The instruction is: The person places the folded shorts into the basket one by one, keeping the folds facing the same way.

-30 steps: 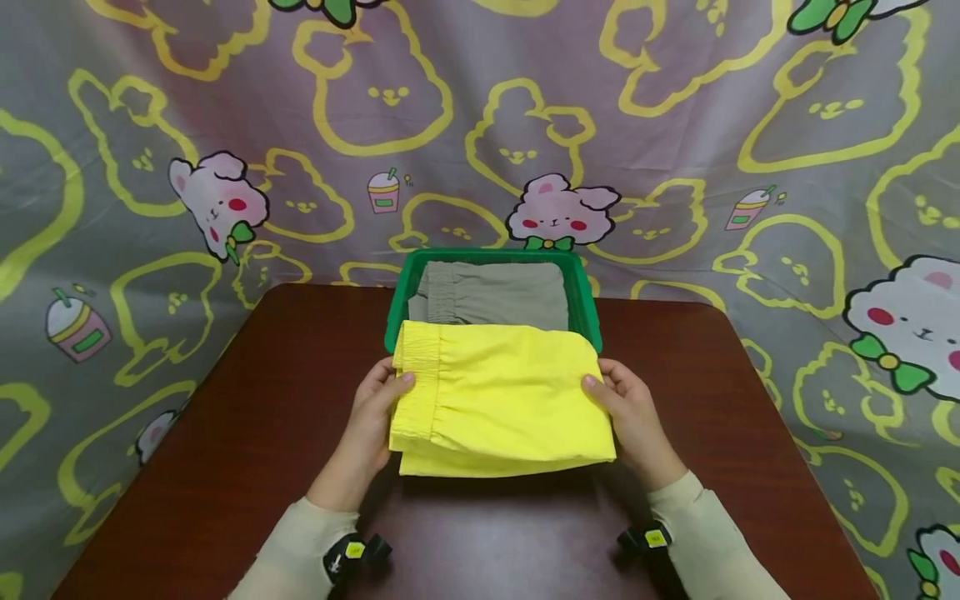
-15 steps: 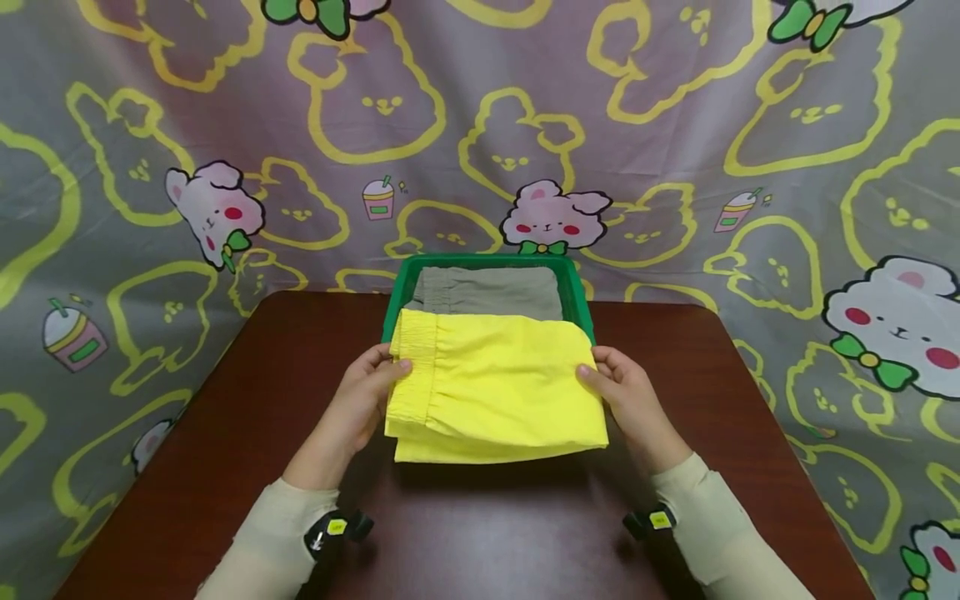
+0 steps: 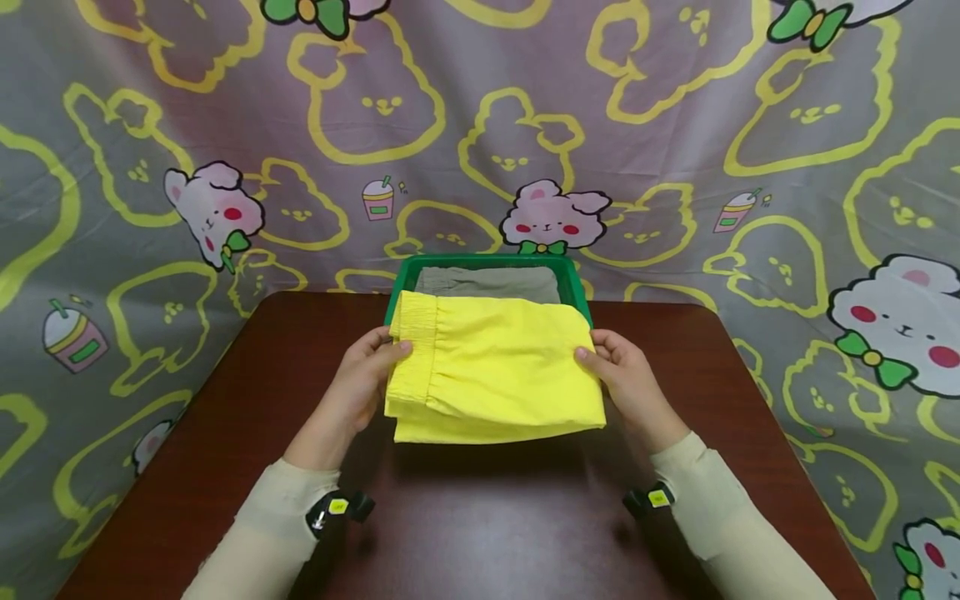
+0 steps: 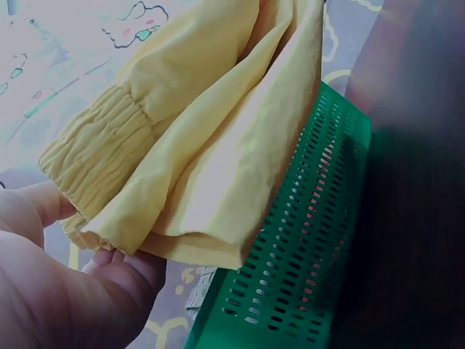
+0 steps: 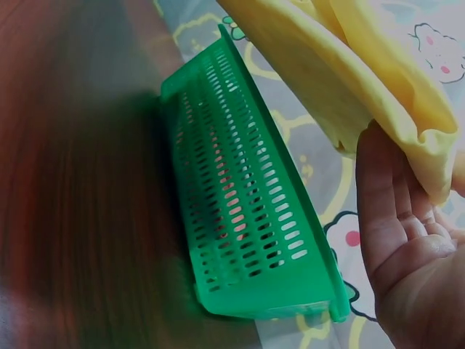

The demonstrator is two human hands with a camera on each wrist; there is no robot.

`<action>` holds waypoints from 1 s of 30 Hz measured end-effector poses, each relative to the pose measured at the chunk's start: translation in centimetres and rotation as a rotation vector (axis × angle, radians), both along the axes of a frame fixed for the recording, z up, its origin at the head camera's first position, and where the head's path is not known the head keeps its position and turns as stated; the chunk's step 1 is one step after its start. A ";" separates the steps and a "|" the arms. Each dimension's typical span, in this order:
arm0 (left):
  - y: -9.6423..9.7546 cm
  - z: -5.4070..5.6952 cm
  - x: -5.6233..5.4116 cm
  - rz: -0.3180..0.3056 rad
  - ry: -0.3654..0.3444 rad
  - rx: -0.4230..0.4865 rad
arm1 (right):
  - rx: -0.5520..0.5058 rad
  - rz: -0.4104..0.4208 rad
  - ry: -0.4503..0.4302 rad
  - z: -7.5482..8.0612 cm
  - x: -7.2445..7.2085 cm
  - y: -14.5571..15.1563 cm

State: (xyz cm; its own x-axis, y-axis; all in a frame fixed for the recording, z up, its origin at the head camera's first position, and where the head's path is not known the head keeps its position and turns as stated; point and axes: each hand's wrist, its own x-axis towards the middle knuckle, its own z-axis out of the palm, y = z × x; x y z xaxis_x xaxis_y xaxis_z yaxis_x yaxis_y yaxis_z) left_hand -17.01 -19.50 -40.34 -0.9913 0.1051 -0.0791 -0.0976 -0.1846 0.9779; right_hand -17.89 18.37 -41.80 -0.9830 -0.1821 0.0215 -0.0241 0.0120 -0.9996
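Folded yellow elastic-waist shorts hang level between my two hands, overlapping the front of a green basket in the head view. My left hand pinches the gathered waistband end, thumb on top and fingers beneath. At the opposite end my right hand pinches the folded edge the same way. Grey folded clothing lies inside the basket, its near part hidden behind the yellow shorts. In both wrist views the basket's slotted side wall shows below the yellow cloth.
The basket stands at the far side of a dark reddish-brown table. Behind the table hangs a grey curtain printed with yellow outlines and cartoon rabbits. A strapped wrist camera sits on each forearm.
Both hands have carried the yellow shorts forward, farther over the basket, so less of the grey clothing shows. The head view has also shifted slightly. Both grips stay the same.
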 end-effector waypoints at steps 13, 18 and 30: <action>0.4 1.5 -1.6 0.021 0.006 -0.023 | 0.061 -0.013 0.026 1.0 -1.8 0.1; 0.4 1.7 -2.3 0.042 0.003 -0.022 | 0.080 -0.015 0.008 1.5 -2.4 0.1; 0.9 2.1 -3.4 0.125 -0.005 0.004 | 0.090 -0.015 0.002 1.9 -3.4 -0.1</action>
